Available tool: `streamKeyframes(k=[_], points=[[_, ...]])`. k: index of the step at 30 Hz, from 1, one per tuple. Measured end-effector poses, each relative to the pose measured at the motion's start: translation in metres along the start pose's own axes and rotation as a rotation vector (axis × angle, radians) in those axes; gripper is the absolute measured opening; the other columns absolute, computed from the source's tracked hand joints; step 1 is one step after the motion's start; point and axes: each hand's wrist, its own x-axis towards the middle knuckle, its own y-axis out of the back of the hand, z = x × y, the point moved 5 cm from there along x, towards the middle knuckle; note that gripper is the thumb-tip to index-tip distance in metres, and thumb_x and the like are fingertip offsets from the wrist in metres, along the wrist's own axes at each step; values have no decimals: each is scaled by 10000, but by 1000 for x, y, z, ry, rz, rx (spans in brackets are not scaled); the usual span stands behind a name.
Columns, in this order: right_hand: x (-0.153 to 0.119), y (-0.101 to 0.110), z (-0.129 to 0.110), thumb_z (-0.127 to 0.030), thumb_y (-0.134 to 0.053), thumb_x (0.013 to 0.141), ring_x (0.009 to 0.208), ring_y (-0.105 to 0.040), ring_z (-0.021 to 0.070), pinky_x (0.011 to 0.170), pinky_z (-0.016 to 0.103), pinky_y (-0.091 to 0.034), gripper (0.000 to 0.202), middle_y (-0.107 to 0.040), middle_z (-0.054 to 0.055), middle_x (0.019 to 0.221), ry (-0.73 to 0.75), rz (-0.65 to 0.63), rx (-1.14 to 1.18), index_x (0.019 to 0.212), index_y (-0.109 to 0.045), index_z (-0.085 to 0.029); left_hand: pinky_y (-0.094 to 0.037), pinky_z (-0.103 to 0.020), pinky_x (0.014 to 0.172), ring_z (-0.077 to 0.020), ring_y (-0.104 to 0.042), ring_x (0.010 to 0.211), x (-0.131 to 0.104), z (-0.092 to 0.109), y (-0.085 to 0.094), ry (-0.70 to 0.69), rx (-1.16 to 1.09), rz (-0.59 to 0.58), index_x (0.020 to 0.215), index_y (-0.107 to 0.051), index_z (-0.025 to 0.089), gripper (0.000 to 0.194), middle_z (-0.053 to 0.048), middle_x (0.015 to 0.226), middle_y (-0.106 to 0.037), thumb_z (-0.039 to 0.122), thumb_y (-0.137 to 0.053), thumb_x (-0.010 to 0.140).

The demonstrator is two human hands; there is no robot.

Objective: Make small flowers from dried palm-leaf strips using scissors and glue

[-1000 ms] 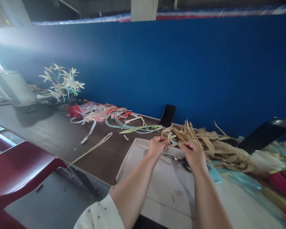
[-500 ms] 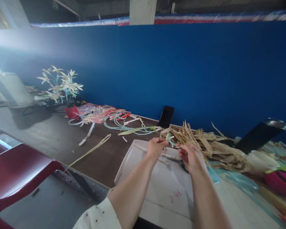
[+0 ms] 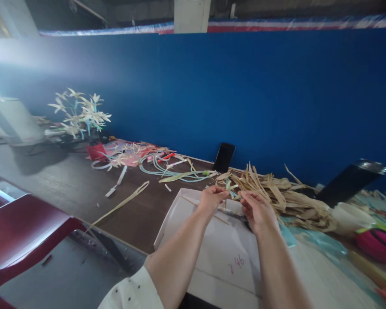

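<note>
Above the far end of a white box lid point(image 3: 212, 253), my left hand point(image 3: 211, 200) pinches a small pale flower-like piece made of husk strips point(image 3: 230, 187). Close on its right, my right hand point(image 3: 254, 207) has thumb and fingers pinched at the lower right end of the same piece; the exact grip is too small to make out. Beneath the hands, dark-handled scissors point(image 3: 236, 214) lie on the lid, partly hidden by my right hand. A thin stick point(image 3: 193, 201) rests there too. Just behind spreads a heap of dry corn husks point(image 3: 276, 197).
A black phone point(image 3: 224, 157) leans against the blue partition point(image 3: 244, 94). Pale blue cords point(image 3: 151, 169) and husk scraps lie left of it. A husk-flower plant in a red pot point(image 3: 96, 151) stands further left. On the right are a black flask point(image 3: 354, 182) and white bowl point(image 3: 352, 219).
My right hand has moved slightly up and left, nearer my left hand. The small husk piece has turned a little between the fingers. The view has shifted very slightly.
</note>
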Motion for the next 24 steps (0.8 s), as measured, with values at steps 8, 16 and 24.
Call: streamKeyframes(k=[8, 16, 24], points=[[1, -1, 2, -210, -789, 511, 527, -573, 56, 366, 95, -408, 336, -649, -44, 700, -35, 20, 150, 800, -619, -201, -409, -207, 572, -77, -508, 581, -1, -2, -5, 41, -45, -80, 700, -645, 130, 369, -5, 641, -585, 375, -789, 466], [3, -1, 7, -195, -789, 516, 567, -595, 62, 412, 88, -449, 340, -640, -46, 649, -39, 17, 198, 819, -633, -198, -423, -215, 570, -85, -526, 574, -3, -3, -11, 37, -15, -170, 694, -629, 124, 351, -11, 617, -587, 382, -771, 502], [3, -3, 9, -174, -777, 539, 567, -599, 71, 407, 97, -456, 323, -642, -37, 655, -57, -7, 210, 826, -633, -203, -406, -209, 536, -76, -498, 530, -1, 0, -10, -10, 37, -142, 691, -617, 123, 303, -7, 590, -584, 350, -749, 540]])
